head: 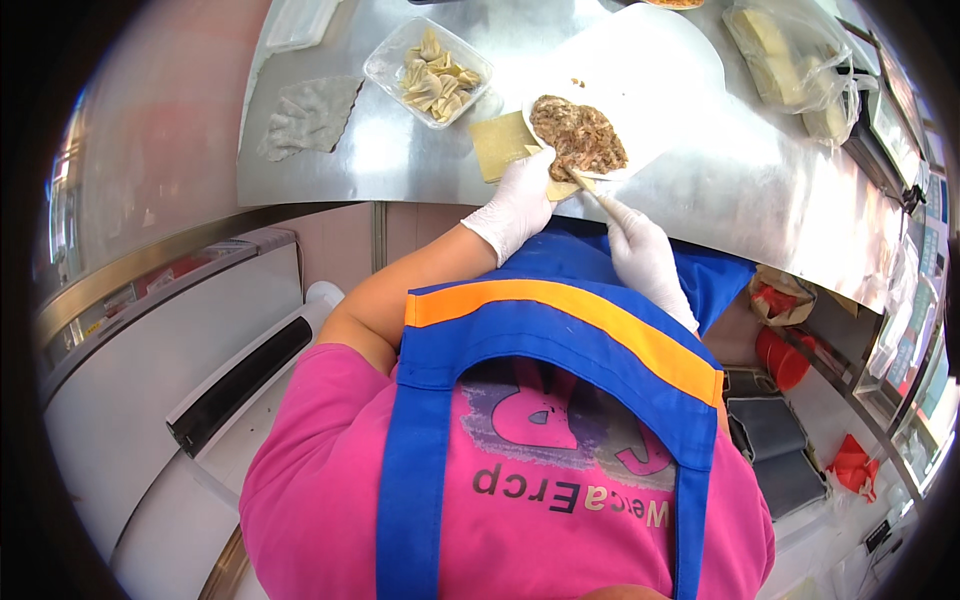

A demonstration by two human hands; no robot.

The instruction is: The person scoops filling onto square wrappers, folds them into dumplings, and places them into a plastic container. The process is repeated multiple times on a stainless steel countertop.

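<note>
My left hand (525, 193), in a white glove, holds a thin yellow dough wrapper (561, 190) at the near edge of a steel table. In my gloved right hand (643, 247) is a slim light-coloured stick (592, 192). Its tip meets minced meat filling (579, 135) just above the wrapper; whether that bit lies on the wrapper cannot be told. The filling is heaped on the near end of a white plate or board (660, 82). Square wrappers (499, 142) lie stacked left of it. Beyond them, a clear plastic container (481, 75) holds several folded dumplings (439, 86).
A grey cloth (311, 116) lies at the left of the steel table (420, 161). At the far right, a plastic bag (780, 60) holds pale yellow blocks or stacks. Another clear container (301, 22) sits far left. Under the table at right is a red bucket (780, 356).
</note>
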